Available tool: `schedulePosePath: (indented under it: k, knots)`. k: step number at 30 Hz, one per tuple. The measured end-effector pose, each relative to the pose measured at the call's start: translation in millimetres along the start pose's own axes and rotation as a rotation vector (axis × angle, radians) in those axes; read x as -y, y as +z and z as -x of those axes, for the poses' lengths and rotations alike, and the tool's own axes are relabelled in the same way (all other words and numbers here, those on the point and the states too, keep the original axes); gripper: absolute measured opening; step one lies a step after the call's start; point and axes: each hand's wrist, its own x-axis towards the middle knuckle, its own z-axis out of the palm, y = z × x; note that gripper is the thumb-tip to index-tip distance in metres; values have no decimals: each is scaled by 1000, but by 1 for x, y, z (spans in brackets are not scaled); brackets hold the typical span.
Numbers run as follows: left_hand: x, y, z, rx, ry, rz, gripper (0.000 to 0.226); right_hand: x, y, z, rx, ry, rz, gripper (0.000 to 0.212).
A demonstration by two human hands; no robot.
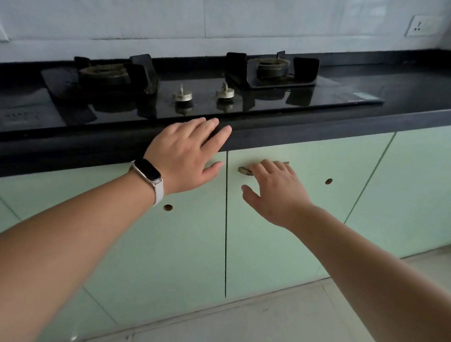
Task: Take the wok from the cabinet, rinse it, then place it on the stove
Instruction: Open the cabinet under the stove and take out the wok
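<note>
While both bare arms stretch toward a run of pale green glossy cabinet doors, the person's right hand (276,193) lies across the small brushed-metal handle (244,170) near the top of the right-hand cabinet door (280,254). Its fingers are almost straight and its thumb is spread wide below. The hand is laid open on the handle rather than closed round it.

The left hand (185,154) has a dark-faced fitness band on a pale strap (149,173) at the wrist. It is flat and open and holds nothing. Its straight fingers sit in front of the black countertop's rounded front edge (328,140), and the thumb is over the top of the left-hand cabinet door (160,246). Whether it touches the edge cannot be told.

Both doors are shut and meet at a thin vertical seam between the two hands. Each door has a small round hole (168,207).

Set into the countertop directly above is a black glass two-burner gas stove (202,110). Nothing rests on its left burner (103,74) or its right burner (270,67). Two silver knobs (182,95) stand side by side between the burners, near the front.

The wok does not show, so where it is cannot be told.

A white wall socket (418,25) sits on the pale tiled wall at upper right. Light floor tiles (288,322) run below the doors.
</note>
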Motion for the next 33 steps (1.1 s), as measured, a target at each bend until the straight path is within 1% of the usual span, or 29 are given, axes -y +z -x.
schedulePosePath:
  k: [7, 13, 15, 19, 22, 26, 28, 30, 33]
  knots:
    - [0, -5, 2, 17, -7, 17, 60, -1, -7, 20, -9, -1, -15, 39]
    - [-8, -3, 2, 2, -75, 29, 59, -7, -17, 56, -37, -37, -3, 37]
    - [-11, -2, 2, -10, -104, 30, 59, -10, -28, 64, -50, -23, -40, 37]
    - [-14, -2, 3, -19, -121, 31, 58, -15, -41, 75, -69, -42, -87, 47]
    - [-12, -2, 2, -10, -118, 21, 58, -18, -44, 87, -88, -44, -90, 50]
    - [-12, -1, 3, -24, -97, 19, 57, -34, -46, 109, -113, -132, -79, 41]
    - [-11, -1, 3, -44, -90, 15, 56, -44, -49, 123, -105, -157, -82, 40]
    - [-11, -1, 4, -45, -87, 17, 56, -53, -55, 137, -116, -158, -116, 42]
    - [-13, -2, 4, -49, -91, 44, 57, -65, -66, 158, -157, -143, -151, 53]
